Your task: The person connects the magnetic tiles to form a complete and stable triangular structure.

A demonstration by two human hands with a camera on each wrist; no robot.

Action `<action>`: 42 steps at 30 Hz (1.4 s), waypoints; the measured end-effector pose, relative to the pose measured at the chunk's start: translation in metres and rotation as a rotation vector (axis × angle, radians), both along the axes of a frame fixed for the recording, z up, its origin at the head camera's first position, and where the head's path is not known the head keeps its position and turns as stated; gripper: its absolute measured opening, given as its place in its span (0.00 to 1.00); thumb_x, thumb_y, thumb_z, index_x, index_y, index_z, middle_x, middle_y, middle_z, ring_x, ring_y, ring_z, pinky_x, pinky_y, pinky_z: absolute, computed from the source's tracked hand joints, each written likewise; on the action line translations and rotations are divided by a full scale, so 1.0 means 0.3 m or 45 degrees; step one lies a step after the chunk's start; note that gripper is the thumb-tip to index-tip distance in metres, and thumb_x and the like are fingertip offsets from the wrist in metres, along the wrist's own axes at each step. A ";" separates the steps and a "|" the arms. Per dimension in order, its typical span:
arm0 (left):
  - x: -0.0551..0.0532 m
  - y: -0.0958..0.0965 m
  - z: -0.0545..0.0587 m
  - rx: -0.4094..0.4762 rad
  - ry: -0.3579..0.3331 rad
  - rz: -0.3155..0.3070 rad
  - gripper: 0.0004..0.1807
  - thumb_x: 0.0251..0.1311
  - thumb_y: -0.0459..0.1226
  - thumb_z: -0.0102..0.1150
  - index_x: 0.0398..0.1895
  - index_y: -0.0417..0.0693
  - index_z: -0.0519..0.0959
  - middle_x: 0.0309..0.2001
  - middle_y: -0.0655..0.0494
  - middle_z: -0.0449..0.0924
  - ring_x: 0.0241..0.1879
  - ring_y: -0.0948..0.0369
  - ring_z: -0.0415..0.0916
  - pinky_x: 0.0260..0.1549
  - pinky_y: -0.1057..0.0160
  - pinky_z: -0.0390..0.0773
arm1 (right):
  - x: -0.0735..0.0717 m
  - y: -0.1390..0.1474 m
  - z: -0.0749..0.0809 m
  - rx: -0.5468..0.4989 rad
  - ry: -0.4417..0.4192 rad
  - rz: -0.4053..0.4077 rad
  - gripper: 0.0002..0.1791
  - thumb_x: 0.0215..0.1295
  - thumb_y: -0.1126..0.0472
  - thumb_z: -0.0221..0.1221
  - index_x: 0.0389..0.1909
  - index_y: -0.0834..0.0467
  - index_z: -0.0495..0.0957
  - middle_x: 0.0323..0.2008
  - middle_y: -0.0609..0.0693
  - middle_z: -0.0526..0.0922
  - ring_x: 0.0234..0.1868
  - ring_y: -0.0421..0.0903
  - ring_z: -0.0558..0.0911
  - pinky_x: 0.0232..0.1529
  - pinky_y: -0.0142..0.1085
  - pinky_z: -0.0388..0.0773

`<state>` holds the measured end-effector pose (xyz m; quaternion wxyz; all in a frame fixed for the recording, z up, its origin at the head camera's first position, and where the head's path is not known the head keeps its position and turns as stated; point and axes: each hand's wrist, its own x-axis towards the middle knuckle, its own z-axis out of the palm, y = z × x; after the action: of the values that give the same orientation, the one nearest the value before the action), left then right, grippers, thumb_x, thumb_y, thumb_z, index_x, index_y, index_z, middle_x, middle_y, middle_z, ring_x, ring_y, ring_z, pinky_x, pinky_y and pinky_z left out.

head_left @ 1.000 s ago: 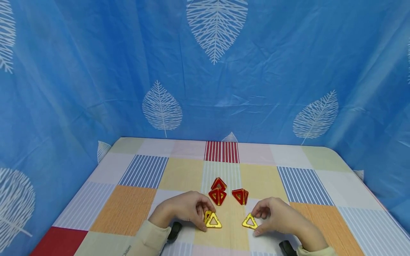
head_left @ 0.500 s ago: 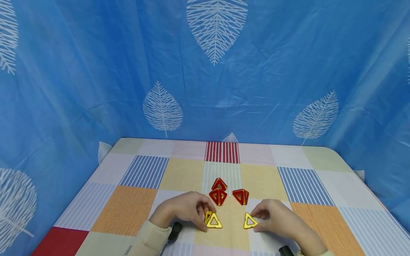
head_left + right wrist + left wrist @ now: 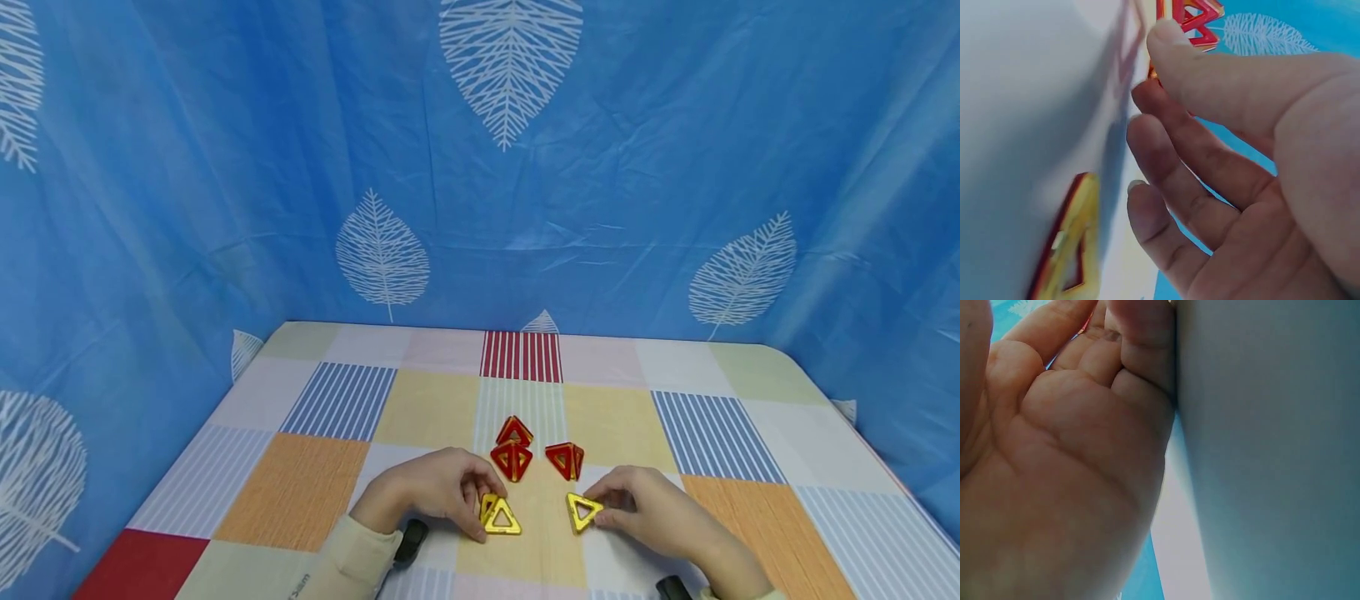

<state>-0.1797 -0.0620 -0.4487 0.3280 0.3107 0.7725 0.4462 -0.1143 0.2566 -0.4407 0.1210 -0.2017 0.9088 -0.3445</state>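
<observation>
My left hand pinches the left side of two overlapping yellow triangular magnetic tiles near the table's front. Thumb and index finger of my right hand hold the right corner of another yellow triangular tile. Between the hands is a gap. Beyond them stand red pyramids built of triangular tiles: a front left one, one behind it and one to the right. The left wrist view shows the palm and curled fingers, no tiles clearly. In the right wrist view a yellow triangle appears low at left, apart from the visible fingers.
A patchwork-patterned cloth covers the table. Blue curtain with white leaf prints encloses the back and sides. Black straps sit at both wrists, beside pale sleeves.
The tile in my right hand has turned, its corner now pointing right into the fingers. My right fingers have shifted slightly with it. The left hand and the red pyramids stay put.
</observation>
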 end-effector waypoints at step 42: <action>0.002 0.009 0.006 -0.002 0.023 0.068 0.21 0.44 0.26 0.80 0.40 0.48 0.81 0.31 0.56 0.79 0.26 0.63 0.75 0.27 0.67 0.74 | -0.066 -0.218 -0.001 -0.236 -0.123 0.129 0.12 0.64 0.62 0.69 0.47 0.59 0.87 0.35 0.42 0.86 0.33 0.36 0.81 0.35 0.33 0.78</action>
<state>-0.1792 -0.0592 -0.4470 0.3091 0.2938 0.7837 0.4515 -0.1342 0.1911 -0.4409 0.1627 -0.2408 0.8548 -0.4299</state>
